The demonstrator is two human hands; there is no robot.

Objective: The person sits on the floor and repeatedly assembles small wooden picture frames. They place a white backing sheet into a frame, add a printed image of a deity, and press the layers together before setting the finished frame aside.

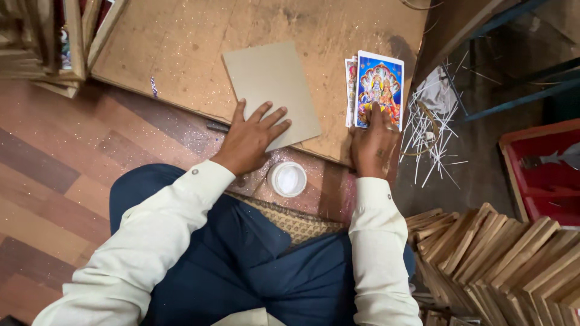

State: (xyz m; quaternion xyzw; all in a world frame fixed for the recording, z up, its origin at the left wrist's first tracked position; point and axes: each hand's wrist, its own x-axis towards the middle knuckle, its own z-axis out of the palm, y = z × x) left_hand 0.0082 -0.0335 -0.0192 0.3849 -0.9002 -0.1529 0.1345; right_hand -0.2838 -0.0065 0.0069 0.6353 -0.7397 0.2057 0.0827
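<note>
— What have the hands got, item by item?

— Item one: left hand (pixel 249 140), fingers spread flat, palm down on the near corner of a plain grey-brown card sheet (pixel 272 93). It presses the sheet; nothing is gripped or pinched. The sheet runs away from the fingertips across a speckled wooden work board (pixel 181 48).

— And the other?

— Item two: right hand (pixel 374 145), also flat, fingertips resting on the near edge of a small stack of colourful religious prints (pixel 377 87). The top print lies face up just beyond the fingers (a second print's edge peeks out on the side toward the left hand). Open hand, laid on, holding nothing closed.

— Between the two hands?

— Item three: a small round white pot (pixel 287 178), lid off or open-topped, I cannot tell which, sitting just nearer the person than both hands, on the board's near edge or the floor.

— Outward of the right hand?

— Item four: a scatter of thin white sticks (pixel 432 130) on the floor, just beside that hand. Item five: rows of wooden frames (pixel 495 247) stacked on edge, beside the right forearm. Item six: a red crate (pixel 538 169), well beyond them.

— Outward of the left?

— More frames (pixel 48 42), piled, well apart from it.
</note>
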